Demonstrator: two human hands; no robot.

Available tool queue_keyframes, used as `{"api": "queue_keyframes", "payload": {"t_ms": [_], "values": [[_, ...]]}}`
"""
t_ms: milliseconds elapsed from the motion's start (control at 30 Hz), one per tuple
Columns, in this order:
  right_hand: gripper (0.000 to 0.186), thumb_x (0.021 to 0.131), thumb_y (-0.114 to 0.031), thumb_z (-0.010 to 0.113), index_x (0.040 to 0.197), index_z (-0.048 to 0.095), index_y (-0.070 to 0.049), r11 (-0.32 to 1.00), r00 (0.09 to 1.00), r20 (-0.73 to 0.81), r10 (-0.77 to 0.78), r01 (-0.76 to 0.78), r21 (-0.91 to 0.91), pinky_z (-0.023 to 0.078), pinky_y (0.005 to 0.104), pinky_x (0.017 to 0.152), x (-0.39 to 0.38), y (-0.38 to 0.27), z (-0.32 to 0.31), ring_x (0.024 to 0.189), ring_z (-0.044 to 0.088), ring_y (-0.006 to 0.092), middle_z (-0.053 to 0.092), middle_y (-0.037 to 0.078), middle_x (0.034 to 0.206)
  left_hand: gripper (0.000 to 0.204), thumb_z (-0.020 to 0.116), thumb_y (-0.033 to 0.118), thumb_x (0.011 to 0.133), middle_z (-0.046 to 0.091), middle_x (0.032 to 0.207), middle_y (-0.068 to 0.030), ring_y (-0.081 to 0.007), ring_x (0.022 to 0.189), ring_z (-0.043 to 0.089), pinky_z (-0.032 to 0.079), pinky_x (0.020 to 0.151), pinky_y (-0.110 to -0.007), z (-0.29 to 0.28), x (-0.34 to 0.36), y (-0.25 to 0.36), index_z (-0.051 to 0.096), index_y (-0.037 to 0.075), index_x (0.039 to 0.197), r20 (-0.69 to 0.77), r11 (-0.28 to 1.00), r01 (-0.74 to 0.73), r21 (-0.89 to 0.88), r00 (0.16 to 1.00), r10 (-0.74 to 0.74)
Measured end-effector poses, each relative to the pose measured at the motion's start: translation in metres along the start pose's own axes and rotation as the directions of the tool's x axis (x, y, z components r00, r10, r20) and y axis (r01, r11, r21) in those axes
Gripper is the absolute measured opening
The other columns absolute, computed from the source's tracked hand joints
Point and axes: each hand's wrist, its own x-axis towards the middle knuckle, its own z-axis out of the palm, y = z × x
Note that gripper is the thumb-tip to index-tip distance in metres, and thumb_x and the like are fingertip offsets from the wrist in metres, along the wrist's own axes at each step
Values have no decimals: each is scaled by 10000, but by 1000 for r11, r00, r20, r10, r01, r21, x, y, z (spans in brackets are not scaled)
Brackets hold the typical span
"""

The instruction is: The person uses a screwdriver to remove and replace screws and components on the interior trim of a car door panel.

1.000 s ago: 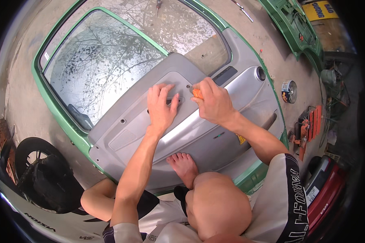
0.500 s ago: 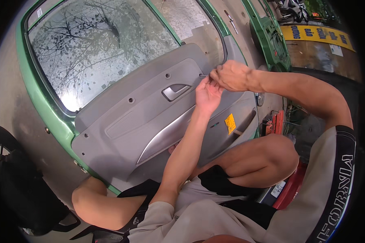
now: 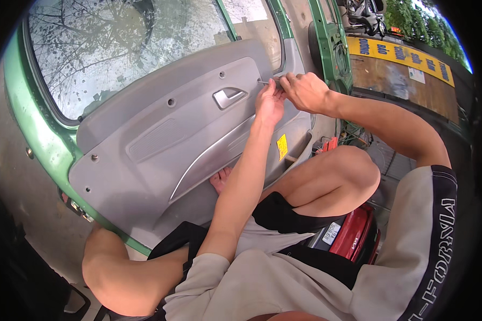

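Observation:
A green car door (image 3: 43,134) with a grey inner trim panel (image 3: 160,115) lies in front of me. At the panel's upper right, a screwdriver (image 3: 263,82) shows its thin metal shaft, pointing left at the panel. My right hand (image 3: 306,92) is closed round its handle end, which the fingers mostly hide. My left hand (image 3: 270,102), palm up, pinches the tool just ahead of the right. Left of the hands are the silver inner door handle (image 3: 229,97) and recessed screw holes (image 3: 171,102).
The door window (image 3: 128,48) reflects branches. Another green door (image 3: 332,48) stands far right, near a yellow sign (image 3: 401,59) on a wooden board. A red toy-like car body (image 3: 353,232) lies beside my right knee. My bare foot (image 3: 219,179) rests on the panel.
The view has shifted, so the door appears lower-left to higher-left in the picture. Both hands stay together on the screwdriver at the panel's upper right.

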Motion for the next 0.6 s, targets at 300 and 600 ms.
{"api": "queue_keyframes", "payload": {"t_ms": [300, 600], "values": [[313, 1057, -272, 518, 1105, 645, 10, 810, 935, 37, 352, -324, 489, 540, 372, 549, 8, -1, 34, 586, 674, 203, 662, 104, 691, 388, 658, 370, 1064, 719, 1118, -86, -177, 954, 683, 530, 906, -336, 25, -16, -5, 633, 31, 1249, -152, 995, 73, 62, 986, -63], [352, 1021, -342, 571, 1044, 647, 0, 816, 940, 92, 328, -331, 474, 530, 362, 538, 8, 13, 24, 584, 645, 201, 633, 92, 673, 465, 821, 454, 941, 699, 914, -65, -169, 790, 669, 548, 774, -347, 34, 16, 12, 662, 24, 1018, -392, 922, 145, 360, 920, 8]]}}
